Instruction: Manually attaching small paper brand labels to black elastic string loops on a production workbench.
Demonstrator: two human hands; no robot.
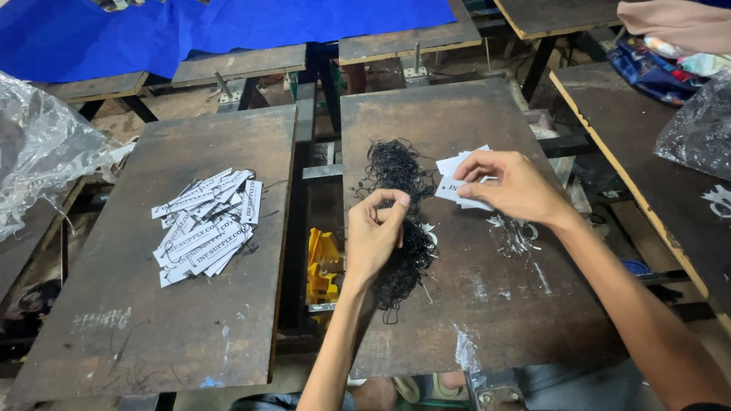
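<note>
A: Where's the tangled heap of thin black strings (396,221)?
B: On the dark wooden tabletop (487,304), between both hands. Left hand (375,236) pinches a strand; right hand (512,186) grips small white paper tags (457,183), just beside.

Two hands: the left hand (375,232) and the right hand (509,185). One pile of black strings (397,171) by the left fingers. One pile of tags (205,224). Two wooden boards (190,320).
</note>
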